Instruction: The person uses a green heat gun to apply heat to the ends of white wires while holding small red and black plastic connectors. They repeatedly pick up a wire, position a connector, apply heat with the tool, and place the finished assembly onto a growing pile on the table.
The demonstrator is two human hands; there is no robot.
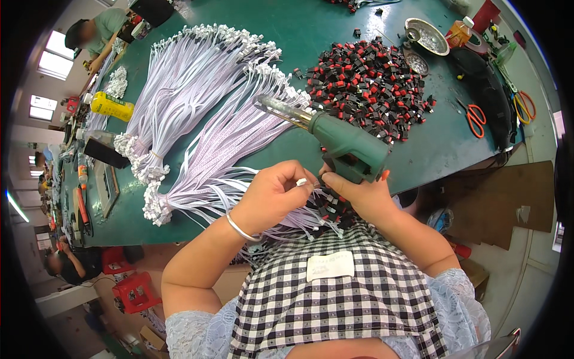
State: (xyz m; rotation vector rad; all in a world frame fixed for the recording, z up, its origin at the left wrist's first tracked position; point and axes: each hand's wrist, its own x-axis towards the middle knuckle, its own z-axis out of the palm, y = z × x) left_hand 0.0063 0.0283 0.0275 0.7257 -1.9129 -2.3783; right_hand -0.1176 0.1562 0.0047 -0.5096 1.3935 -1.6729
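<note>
Red stools stand near a green table; a pale wall has windows.

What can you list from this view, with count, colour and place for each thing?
Table: one, green, centre
Cable bundles: at least two, white and pinkish, table's left half
Small parts: too many to count, black and red, heaped right of centre
Heat gun: one, green, metal nozzle, just above the right hand
Scissors: two pairs, orange handles, right
Metal dishes: two, silver, upper right
Yellow bottle: one, yellow, left
Stools: two, red, lower left
Co-workers: at least two, left edge
Apron: one, black-and-white checked, bottom
Left hand: one, bare, centre, fingers pinching a white plug
Right hand: one, bare, right of it; grip unclear
</note>
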